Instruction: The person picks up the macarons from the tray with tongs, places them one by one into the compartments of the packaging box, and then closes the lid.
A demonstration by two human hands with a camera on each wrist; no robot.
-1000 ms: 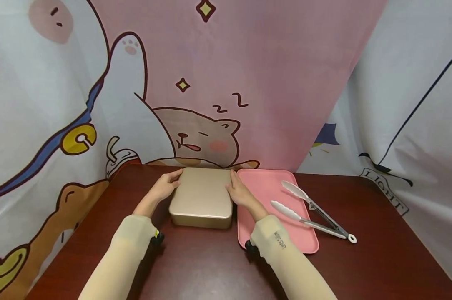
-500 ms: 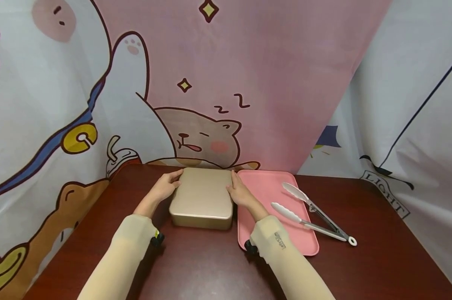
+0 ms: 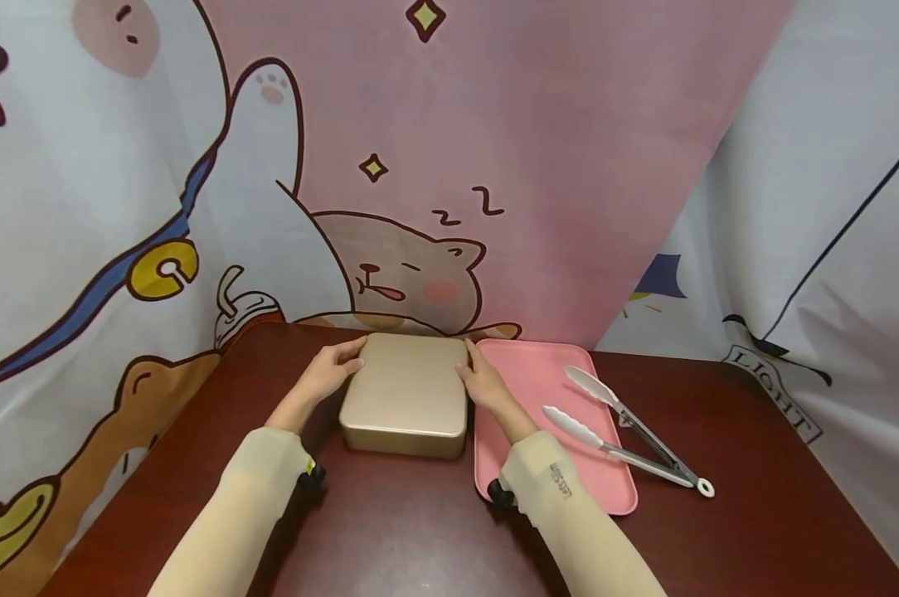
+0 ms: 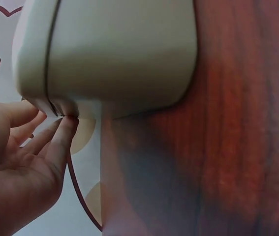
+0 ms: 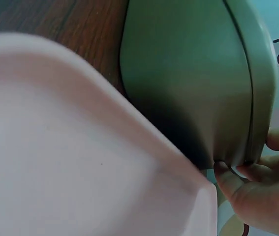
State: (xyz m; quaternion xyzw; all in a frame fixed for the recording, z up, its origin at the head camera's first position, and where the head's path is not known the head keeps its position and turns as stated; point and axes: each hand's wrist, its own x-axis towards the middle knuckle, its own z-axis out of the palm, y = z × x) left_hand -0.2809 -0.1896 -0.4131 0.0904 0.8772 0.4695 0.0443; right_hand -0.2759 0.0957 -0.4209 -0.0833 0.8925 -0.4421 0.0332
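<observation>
A gold-beige lidded box (image 3: 405, 385) with rounded corners stands on the dark wooden table, its lid closed. At its left side, my left hand (image 3: 324, 373) grips the lid edge, thumb toward the top. My right hand (image 3: 488, 385) holds the opposite side in the same way. Seen from the left wrist, a thin seam separates the lid (image 4: 33, 54) from the base, and fingertips (image 4: 69, 124) press at that seam. The right wrist view shows fingertips (image 5: 221, 169) at the seam near the far corner. What the box contains is hidden.
Just right of the box lies a pink tray (image 3: 535, 369), partly under my right forearm. Spread tongs (image 3: 647, 463) with white tips rest across it, their ringed end on the table (image 3: 412, 522). Behind the table hangs a cartoon-printed cloth (image 3: 569, 166).
The head view has shifted slightly, so the scene sits a little differently in the frame. Both hands keep their places on the box, and its lid stays closed.
</observation>
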